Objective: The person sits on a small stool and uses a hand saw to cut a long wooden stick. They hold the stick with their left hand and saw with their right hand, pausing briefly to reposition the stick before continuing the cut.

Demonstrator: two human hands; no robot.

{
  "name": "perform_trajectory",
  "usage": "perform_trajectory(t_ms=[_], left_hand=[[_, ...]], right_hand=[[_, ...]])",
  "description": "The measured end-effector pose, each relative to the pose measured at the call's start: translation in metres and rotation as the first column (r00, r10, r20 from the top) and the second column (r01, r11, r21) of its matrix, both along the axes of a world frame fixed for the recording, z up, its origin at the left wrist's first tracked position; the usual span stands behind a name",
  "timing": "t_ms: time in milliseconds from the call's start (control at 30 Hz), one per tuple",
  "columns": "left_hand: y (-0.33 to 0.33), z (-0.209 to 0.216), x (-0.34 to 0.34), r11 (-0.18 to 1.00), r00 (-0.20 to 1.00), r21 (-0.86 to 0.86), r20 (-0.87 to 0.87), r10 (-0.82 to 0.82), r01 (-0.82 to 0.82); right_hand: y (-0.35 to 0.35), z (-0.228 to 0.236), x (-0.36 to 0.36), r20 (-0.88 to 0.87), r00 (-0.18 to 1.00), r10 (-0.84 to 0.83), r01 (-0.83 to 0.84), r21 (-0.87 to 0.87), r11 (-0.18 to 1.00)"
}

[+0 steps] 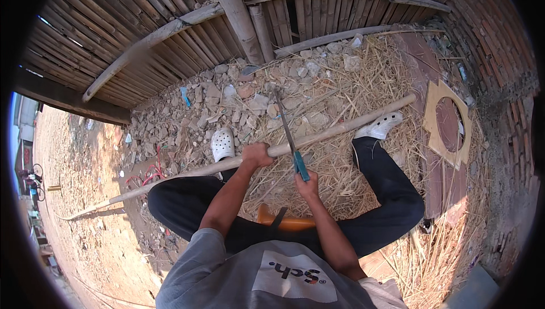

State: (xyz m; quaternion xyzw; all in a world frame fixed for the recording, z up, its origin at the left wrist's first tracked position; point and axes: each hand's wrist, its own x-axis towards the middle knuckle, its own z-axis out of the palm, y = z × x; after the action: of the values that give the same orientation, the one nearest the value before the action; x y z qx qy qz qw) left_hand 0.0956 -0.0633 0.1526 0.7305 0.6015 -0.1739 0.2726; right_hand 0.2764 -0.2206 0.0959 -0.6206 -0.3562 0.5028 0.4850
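A long pale wooden pole [340, 128] slants across my lap, its thin end low at the left and its thick end up at the right. My left hand [258, 154] is closed around it near the middle, just above my left shin. In my right hand [307, 185] is the teal handle of a handsaw [288, 129], seen nearly edge-on. Its long, narrow dark blade points away from me and crosses the pole to the right of my left hand. Whether the teeth touch the wood, I cannot tell.
Rubble [227, 96] and loose straw [363, 76] cover the ground before me. An orange seat [295, 224] is under me. A bamboo wall [170, 47] stands ahead, a brick wall [499, 42] at the right. A cut-out tan board [432, 121] and red cords [152, 174] lie nearby.
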Motion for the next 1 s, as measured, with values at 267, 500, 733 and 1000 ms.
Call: perform_trajectory(t_ms=[267, 500, 733, 1000], left_hand=[[-0.015, -0.039, -0.018, 0.998, 0.997, -0.004, 0.042, 0.06, -0.06], [0.003, -0.038, -0.023, 0.994, 0.994, 0.056, 0.073, 0.085, -0.089], [-0.033, 0.092, -0.06, 0.979, 0.996, 0.192, 0.079, 0.047, -0.062], [-0.077, 0.234, -0.077, 0.922, 0.99, 0.382, 0.093, -0.11, 0.066]], right_hand=[[-0.041, 0.089, -0.009, -0.467, 0.829, -0.308, 0.232, -0.214, 0.949], [-0.023, 0.065, -0.035, -0.504, 0.814, -0.29, 0.193, -0.237, 0.952], [-0.129, 0.109, -0.015, -0.25, 0.945, -0.21, 0.182, -0.132, 0.974], [-0.179, 0.129, -0.023, 0.241, 0.97, -0.012, 0.006, 0.023, 1.0]])
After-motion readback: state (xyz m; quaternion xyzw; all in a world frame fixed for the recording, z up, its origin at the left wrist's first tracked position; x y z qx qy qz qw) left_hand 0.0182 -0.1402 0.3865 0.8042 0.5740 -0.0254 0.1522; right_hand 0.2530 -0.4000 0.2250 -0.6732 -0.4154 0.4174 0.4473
